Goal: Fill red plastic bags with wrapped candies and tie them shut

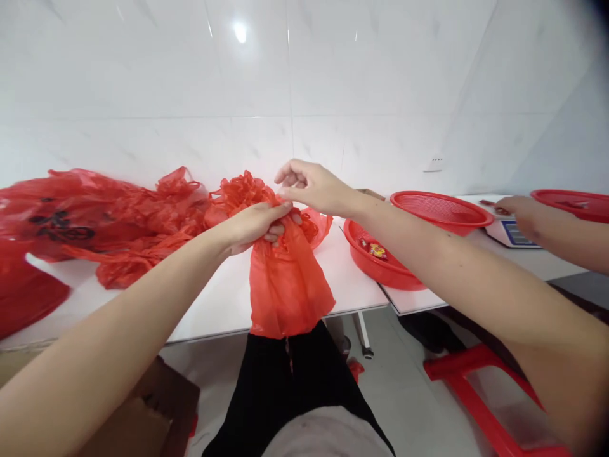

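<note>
My left hand (259,225) grips the gathered neck of a filled red plastic bag (285,285) that hangs over the front edge of the white table (214,304). My right hand (311,185) is just above it, thumb and forefinger pinched on the bag's frilly handles (245,189), the other fingers spread. The bag's body hangs down in front of my black trousers.
A heap of red plastic bags (95,219) covers the table's left side. A red basket (380,260) with small wrapped items sits to the right, another red basket (440,208) behind it. Another person's hand (521,211) rests near a scale (509,231). A red stool (485,393) stands on the floor.
</note>
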`<state>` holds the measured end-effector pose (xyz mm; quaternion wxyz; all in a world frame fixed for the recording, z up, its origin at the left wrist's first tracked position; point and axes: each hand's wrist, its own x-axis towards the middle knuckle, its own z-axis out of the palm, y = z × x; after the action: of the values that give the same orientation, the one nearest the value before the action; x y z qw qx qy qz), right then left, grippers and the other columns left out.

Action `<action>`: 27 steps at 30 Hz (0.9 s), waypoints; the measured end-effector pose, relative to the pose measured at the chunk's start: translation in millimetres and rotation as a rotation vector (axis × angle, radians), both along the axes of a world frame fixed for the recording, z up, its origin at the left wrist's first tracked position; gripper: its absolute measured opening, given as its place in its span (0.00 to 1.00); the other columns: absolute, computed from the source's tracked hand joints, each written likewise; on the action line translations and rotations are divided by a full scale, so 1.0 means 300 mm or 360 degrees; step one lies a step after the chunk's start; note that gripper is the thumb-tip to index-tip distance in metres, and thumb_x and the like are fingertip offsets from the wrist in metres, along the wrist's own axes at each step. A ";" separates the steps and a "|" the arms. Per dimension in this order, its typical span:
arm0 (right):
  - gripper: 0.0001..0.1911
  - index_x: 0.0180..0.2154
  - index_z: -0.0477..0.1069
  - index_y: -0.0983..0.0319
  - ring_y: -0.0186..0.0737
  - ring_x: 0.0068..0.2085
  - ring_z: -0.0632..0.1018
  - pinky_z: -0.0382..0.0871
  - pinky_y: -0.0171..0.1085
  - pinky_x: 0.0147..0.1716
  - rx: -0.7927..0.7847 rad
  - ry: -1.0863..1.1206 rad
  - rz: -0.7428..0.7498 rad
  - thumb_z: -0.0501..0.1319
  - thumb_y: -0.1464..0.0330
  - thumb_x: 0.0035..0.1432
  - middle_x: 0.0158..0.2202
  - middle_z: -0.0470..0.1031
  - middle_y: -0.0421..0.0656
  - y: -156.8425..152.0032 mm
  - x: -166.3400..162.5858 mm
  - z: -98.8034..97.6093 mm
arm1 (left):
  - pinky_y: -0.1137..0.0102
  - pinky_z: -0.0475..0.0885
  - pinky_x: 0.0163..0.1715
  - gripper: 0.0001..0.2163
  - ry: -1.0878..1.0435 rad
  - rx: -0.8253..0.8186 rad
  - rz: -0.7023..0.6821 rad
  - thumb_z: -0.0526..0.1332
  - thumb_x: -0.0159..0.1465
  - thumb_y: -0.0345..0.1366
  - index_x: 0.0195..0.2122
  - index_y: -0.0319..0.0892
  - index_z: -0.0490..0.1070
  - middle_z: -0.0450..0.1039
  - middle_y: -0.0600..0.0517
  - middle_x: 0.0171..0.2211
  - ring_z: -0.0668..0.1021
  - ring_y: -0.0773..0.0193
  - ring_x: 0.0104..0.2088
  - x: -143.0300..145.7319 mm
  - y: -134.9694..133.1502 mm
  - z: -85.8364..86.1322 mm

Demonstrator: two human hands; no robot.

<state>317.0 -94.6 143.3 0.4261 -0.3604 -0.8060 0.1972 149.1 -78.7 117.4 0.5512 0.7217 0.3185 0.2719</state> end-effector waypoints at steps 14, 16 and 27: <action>0.09 0.41 0.65 0.59 0.33 0.35 0.72 0.65 0.35 0.34 0.0152 -0.0098 -0.0078 0.57 0.72 0.55 0.35 0.72 0.39 -0.043 -0.001 -0.144 | 0.74 0.63 0.21 0.16 -0.0066 -0.0137 -0.0002 0.55 0.68 0.46 0.26 0.41 0.66 0.49 0.59 0.19 0.56 0.71 0.18 -0.070 -0.014 -0.045; 0.10 0.41 0.64 0.59 0.33 0.34 0.71 0.65 0.35 0.34 0.0190 -0.0058 -0.0103 0.55 0.73 0.56 0.35 0.71 0.39 -0.033 -0.017 -0.149 | 0.74 0.63 0.21 0.16 -0.0074 -0.0127 -0.0020 0.54 0.68 0.46 0.28 0.42 0.67 0.48 0.59 0.19 0.56 0.71 0.18 -0.075 -0.011 -0.046; 0.09 0.36 0.62 0.58 0.34 0.32 0.69 0.65 0.36 0.31 0.0199 0.0086 -0.0186 0.56 0.75 0.52 0.31 0.67 0.38 -0.101 -0.061 -0.107 | 0.70 0.72 0.28 0.10 -0.0466 -0.0172 0.0031 0.56 0.68 0.39 0.32 0.40 0.70 0.67 0.53 0.22 0.69 0.69 0.21 -0.074 0.001 -0.079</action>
<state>298.8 -124.9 111.1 0.4801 -0.3742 -0.7825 0.1310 127.1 -78.4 93.6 0.6272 0.6405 0.2557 0.3620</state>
